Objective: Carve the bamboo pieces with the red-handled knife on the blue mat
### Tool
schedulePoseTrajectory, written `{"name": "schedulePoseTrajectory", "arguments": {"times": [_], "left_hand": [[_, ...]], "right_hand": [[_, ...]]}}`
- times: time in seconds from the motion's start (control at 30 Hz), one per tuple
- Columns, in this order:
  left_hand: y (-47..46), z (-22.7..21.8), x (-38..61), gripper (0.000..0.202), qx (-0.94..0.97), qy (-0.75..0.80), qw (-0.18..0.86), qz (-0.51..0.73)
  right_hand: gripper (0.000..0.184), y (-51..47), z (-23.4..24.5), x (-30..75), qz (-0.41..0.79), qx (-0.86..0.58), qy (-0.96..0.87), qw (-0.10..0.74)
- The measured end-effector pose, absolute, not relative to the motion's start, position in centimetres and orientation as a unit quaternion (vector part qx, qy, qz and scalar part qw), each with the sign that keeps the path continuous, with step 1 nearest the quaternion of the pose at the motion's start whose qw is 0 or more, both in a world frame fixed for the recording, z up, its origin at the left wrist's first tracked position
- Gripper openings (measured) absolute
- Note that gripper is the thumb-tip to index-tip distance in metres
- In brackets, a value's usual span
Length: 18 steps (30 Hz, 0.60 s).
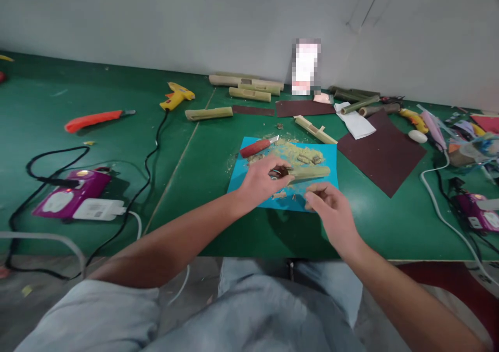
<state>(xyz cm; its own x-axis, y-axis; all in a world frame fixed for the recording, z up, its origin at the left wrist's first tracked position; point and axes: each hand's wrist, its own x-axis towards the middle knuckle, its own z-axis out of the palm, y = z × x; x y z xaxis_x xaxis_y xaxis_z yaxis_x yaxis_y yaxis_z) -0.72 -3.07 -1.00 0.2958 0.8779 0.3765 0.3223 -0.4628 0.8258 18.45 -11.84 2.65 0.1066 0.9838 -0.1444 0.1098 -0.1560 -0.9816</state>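
Note:
My left hand (264,179) is closed around the left end of a pale green bamboo tube (312,173), which points right above a blue sheet (331,157). My right hand (326,202) is just below the tube's right half, apart from it; its fingers are curled in a pinch, and anything between them is too small to make out. A red-handled carving knife (257,147) lies at the sheet's upper left, blade toward the upper right. Yellowish bamboo shavings (298,153) cover the sheet's upper part. Small bamboo chips (279,195) lie below my left hand.
Several cut bamboo pieces (249,94) lie along the wall, left of a blurred bright screen (306,68). To the left are a yellow glue gun (177,96), an orange cutter (95,120) and a purple power strip (72,193) with cables. Dark brown sandpaper (384,154) lies right.

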Motion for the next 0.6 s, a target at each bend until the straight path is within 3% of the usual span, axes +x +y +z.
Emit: {"name": "schedulePoseTrajectory", "arguments": {"times": [0.1, 0.17, 0.27, 0.6], "left_hand": [[-2.9, -1.2, -0.8, 0.022, 0.742, 0.408, 0.344, 0.405], [-2.8, -1.2, -0.8, 0.023, 0.746, 0.409, 0.346, 0.396], [-2.6, -1.0, -1.0, 0.023, 0.762, 0.398, 0.331, 0.389], [-2.1, -1.1, -1.9, 0.024, 0.834, 0.374, 0.235, 0.33]], "right_hand": [[0.029, -9.1, 1.7, 19.8, 0.195, -0.563, -0.713, 0.37], [0.033, -6.5, 0.8, 20.6, 0.127, -0.524, -0.795, 0.278], [0.024, -3.6, -0.5, 21.3, 0.135, -0.481, -0.839, 0.216], [0.026, -3.4, -1.4, 21.5, 0.142, -0.431, -0.855, 0.251]]}}
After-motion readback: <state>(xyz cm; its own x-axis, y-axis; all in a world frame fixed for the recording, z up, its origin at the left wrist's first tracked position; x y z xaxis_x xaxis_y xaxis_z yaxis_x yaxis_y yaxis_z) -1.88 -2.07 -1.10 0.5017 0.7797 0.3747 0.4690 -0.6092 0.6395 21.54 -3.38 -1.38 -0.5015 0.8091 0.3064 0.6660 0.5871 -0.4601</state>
